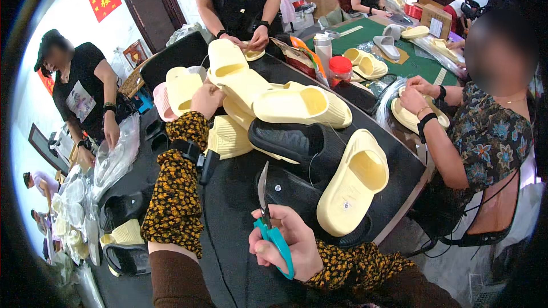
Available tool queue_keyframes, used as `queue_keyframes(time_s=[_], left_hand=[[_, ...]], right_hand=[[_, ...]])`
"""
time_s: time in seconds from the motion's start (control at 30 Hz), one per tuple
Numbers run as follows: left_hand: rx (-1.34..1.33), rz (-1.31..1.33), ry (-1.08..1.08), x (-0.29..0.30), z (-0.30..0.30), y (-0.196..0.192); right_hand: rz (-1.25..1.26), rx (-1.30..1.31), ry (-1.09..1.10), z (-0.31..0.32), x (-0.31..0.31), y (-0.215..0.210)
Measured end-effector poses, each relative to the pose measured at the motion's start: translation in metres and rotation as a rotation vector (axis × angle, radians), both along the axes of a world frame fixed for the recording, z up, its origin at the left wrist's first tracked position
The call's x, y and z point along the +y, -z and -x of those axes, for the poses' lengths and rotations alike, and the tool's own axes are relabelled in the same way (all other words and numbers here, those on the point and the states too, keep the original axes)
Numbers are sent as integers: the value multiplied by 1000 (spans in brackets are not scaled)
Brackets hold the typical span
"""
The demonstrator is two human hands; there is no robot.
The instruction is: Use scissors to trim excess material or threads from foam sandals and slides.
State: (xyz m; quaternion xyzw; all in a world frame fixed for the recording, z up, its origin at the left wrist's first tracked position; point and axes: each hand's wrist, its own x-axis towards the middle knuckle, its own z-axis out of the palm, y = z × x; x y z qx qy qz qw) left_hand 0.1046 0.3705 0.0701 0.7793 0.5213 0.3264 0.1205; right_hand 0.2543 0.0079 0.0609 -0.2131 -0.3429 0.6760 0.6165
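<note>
In my right hand (294, 242) is a pair of scissors (275, 245) with teal handles; its blades point up and away from me. My left hand (206, 101) reaches to the pile, its fingers curled at the side of a pale yellow slipper (230, 64); the fingertips are partly hidden. More pale yellow slippers (285, 104) lie stacked to the right of that hand. A black slipper (288, 138) rests below them. Nearer to me, a single yellow slipper (345, 191) leans over black slippers (292, 189). A pink slipper (163, 102) sits left of my left hand.
A dark table (228, 222) carries everything, with a black cable (212, 234) running down it. Co-workers stand or sit at the left, back and right, some handling slippers. Clear plastic bags (117, 142) lie at the left. A red-lidded jar (340, 69) stands at the back.
</note>
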Motion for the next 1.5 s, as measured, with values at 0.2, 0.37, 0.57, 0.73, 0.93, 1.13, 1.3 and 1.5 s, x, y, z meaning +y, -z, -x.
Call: queue_keyframes(time_s=[0.2,0.37,0.57,0.73,0.93,1.13,1.3,1.5], left_hand=[[22,-271,-140,-42,60,-67],[-201,-259,-130,-131,104,-108],[-20,-117,-93,-272,129,-56],[-137,209,-92,-361,129,6],[-138,206,-127,-392,150,12],[-397,231,-117,-386,181,56],[-531,216,-185,-386,198,68],[-527,113,-211,-379,197,63]], right_hand=[[-79,-119,-4,7,3,4],[-125,-228,24,12,6,9],[-81,-270,0,12,10,13],[-152,-333,-39,21,14,23],[-149,-463,-188,58,15,21],[-175,-361,-551,109,16,32],[-117,-414,-796,111,5,40],[53,-399,-907,103,4,33]])
